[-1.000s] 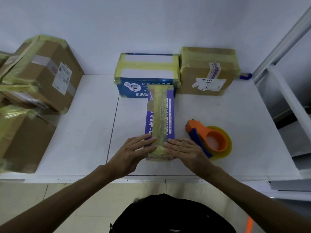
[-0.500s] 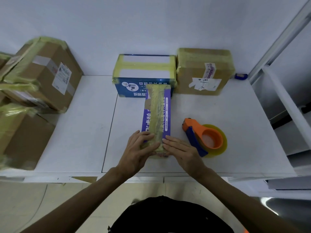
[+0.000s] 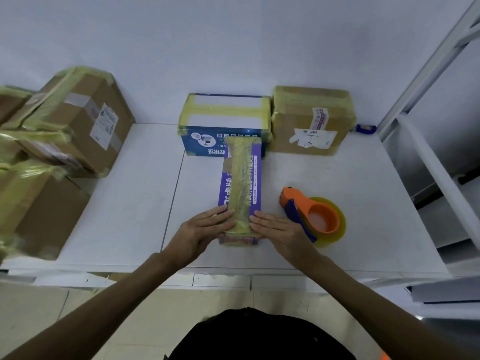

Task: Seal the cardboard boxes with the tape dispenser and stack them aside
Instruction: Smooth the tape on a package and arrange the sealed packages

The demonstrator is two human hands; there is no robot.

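The long purple tape-wrapped cardboard box (image 3: 242,178) runs near-to-far on the white surface (image 3: 368,183); left hand (image 3: 205,229) and right hand (image 3: 279,228) flank its near end, fingers straight, pressing, gripping nothing.

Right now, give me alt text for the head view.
The left hand and right hand press flat on the near end of a yellow-taped purple box on a white table. An orange tape dispenser lies to its right; a taped blue box stands behind.
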